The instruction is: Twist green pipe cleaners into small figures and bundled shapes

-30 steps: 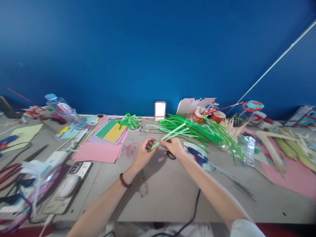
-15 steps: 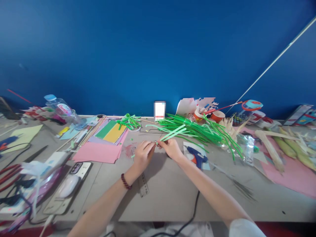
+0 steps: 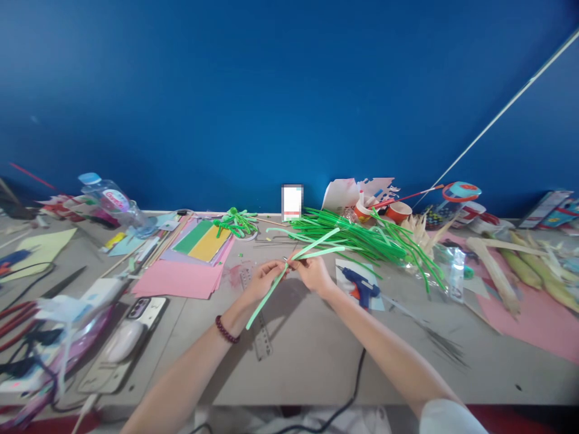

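Observation:
Light green pipe cleaners (image 3: 316,243) cross between my two hands over the middle of the table. My left hand (image 3: 266,278) is closed on them where they meet, and one length hangs down past it toward the lower left. My right hand (image 3: 312,271) pinches the same crossing from the right, with two ends sticking out above it to the upper right. A tiny metallic tip shows between the fingertips; what it belongs to is hidden. Under the left hand lies a clear ruler (image 3: 262,340).
A big bundle of green pipe cleaners (image 3: 362,238) lies behind my right hand. Right of it rests a blue glue gun (image 3: 362,286). Pink paper (image 3: 181,280) and a curled green bunch (image 3: 237,223) are at left, with a phone (image 3: 151,310) nearer. Corn husks (image 3: 497,271) lie far right.
One light green length now points down past my left hand, where it was not visible before. The two upper ends have spread apart. My left hand has turned slightly.

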The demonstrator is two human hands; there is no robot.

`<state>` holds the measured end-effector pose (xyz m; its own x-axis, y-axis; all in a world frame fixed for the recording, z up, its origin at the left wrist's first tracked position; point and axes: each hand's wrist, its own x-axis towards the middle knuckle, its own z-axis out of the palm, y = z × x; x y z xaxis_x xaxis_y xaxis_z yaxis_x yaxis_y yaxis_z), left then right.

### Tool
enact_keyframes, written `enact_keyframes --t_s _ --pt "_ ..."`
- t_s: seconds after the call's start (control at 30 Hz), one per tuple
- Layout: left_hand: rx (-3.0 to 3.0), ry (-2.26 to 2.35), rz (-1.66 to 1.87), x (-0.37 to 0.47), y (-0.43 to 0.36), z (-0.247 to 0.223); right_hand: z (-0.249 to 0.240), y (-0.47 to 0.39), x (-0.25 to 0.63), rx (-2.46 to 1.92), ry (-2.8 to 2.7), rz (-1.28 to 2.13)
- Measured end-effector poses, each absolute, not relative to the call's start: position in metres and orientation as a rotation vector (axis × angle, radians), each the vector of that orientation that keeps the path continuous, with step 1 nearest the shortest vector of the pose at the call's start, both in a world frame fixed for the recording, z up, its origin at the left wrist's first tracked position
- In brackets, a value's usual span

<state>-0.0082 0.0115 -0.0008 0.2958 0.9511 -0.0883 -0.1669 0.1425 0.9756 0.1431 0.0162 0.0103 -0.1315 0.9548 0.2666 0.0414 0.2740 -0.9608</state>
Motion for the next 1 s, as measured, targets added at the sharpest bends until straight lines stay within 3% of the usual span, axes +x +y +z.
enact_keyframes --t_s 0.13,0.23,0.47,0.63,1.0 --pt "0.987 0.645 0.902 -0.01 0.011 -0.002 0.02 0.012 0.143 -0.84 -1.456 1.166" --pt "1.115 0.705 0.907 -0.011 0.009 0.002 0.03 0.01 0.146 -0.856 -1.431 1.256" --pt "1.977 1.021 1.335 -0.013 0.003 0.004 0.03 0.016 0.148 -1.017 -1.238 1.354" --pt "2.277 1.074 1.571 -0.016 0.001 -0.008 0.022 0.012 0.14 -1.018 -1.201 1.468" --pt "2.108 1.2 1.433 -0.013 -0.004 0.003 0.018 0.003 0.131 -1.114 -1.233 1.248"
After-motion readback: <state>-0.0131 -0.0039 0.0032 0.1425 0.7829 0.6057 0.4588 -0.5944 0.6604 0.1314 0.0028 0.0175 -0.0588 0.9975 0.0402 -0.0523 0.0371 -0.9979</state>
